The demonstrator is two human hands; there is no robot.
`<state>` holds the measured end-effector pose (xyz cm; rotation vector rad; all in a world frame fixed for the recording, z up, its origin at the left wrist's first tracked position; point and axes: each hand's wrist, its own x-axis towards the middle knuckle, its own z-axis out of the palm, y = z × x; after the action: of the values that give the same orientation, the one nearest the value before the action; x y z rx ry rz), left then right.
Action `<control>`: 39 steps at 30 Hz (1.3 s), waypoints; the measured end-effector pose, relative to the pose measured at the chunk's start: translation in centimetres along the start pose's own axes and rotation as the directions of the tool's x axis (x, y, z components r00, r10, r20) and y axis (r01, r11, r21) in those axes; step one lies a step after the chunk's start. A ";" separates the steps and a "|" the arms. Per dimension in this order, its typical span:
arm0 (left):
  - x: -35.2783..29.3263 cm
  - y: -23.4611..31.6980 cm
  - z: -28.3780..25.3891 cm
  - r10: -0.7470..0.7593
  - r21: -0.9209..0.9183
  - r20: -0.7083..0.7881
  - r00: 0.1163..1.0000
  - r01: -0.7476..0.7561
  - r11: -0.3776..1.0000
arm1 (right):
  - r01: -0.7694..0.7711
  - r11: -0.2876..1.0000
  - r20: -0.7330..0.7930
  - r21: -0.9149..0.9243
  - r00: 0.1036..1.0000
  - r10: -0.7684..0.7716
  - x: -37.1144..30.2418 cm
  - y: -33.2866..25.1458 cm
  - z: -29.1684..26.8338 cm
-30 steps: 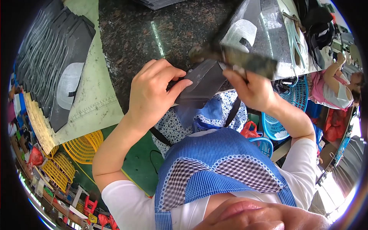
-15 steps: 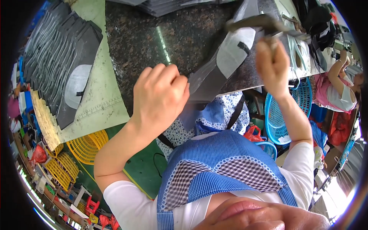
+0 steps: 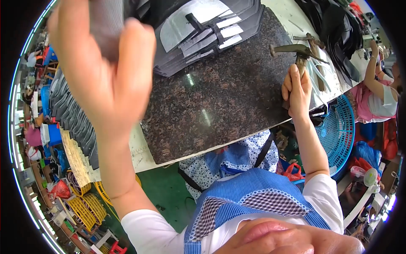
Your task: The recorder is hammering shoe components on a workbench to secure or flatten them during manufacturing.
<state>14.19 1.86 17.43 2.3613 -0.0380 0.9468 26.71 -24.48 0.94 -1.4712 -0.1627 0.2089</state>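
Observation:
My right hand point(image 3: 298, 91) is closed around the wooden handle of a hammer point(image 3: 298, 51), its metal head raised over the right side of a dark speckled stone slab point(image 3: 220, 97). At the upper left my left hand point(image 3: 114, 80) is blurred by motion, thumb and fingers spread apart. A grey ribbed surface point(image 3: 105, 25) shows between them; whether it is touched I cannot tell. Beside that hand, at the slab's far edge, lies a pile of dark flat pieces point(image 3: 194, 31) with pale rounded patches and short black tabs. Partly behind my left forearm lies a row of overlapping dark pieces point(image 3: 74, 108).
Another tool point(image 3: 315, 44) and pale strips point(image 3: 321, 78) lie right of the hammer. A blue basket point(image 3: 338, 127) stands below the table's right edge, yellow baskets point(image 3: 86, 211) at the lower left. A co-worker point(image 3: 376, 93) sits at the far right.
My left hand has gone from the slab's near edge to the upper left. The dark piece with the pale patch is off the slab's right side. The view has shifted; the hammer is now sharper.

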 end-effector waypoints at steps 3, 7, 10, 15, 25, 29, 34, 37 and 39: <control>1.9 -7.2 1.1 0.222 0.497 0.188 0.957 -0.288 0.819 | 0.012 0.999 0.067 0.040 0.998 -0.015 0.1 0.4 0.3; -0.9 -13.2 7.2 0.102 0.219 0.327 0.939 -0.180 0.959 | 0.018 1.000 0.103 0.025 0.995 -0.020 -0.1 0.6 1.4; -0.7 -11.2 6.5 0.371 0.300 0.022 0.928 -0.360 0.883 | 0.049 0.996 0.061 -0.080 0.997 -0.044 -0.3 1.5 1.5; -8.8 -7.2 3.6 0.383 0.277 0.040 0.923 -0.379 0.883 | 0.074 0.997 -0.017 0.005 0.997 -0.074 0.6 1.8 -2.0; -24.4 -13.4 -12.2 -0.398 0.878 -0.092 0.913 0.263 0.401 | 0.065 0.995 0.131 -0.081 0.990 -0.054 1.2 1.6 -0.7; -23.0 -13.7 -12.7 -0.405 0.821 -0.133 0.905 0.329 0.467 | 0.060 0.992 0.110 -0.110 0.993 -0.048 0.5 1.1 0.0; -22.6 -11.7 -12.0 -0.554 0.748 -0.135 0.822 0.451 0.487 | 0.076 0.992 0.127 -0.104 0.990 -0.062 0.9 1.7 -0.6; -23.2 -9.3 -11.4 -0.502 0.719 0.063 0.863 0.309 0.623 | 0.069 0.992 0.136 -0.107 0.989 -0.054 1.0 1.6 -0.8; -21.8 -6.6 -10.6 -0.520 0.574 0.301 0.799 0.284 0.768 | 0.060 0.990 0.108 -0.126 0.993 -0.046 1.0 1.6 -0.6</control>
<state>-7.10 8.92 6.23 2.8441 0.6090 0.1803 27.75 -24.73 -0.69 -1.5834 -0.3046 0.2360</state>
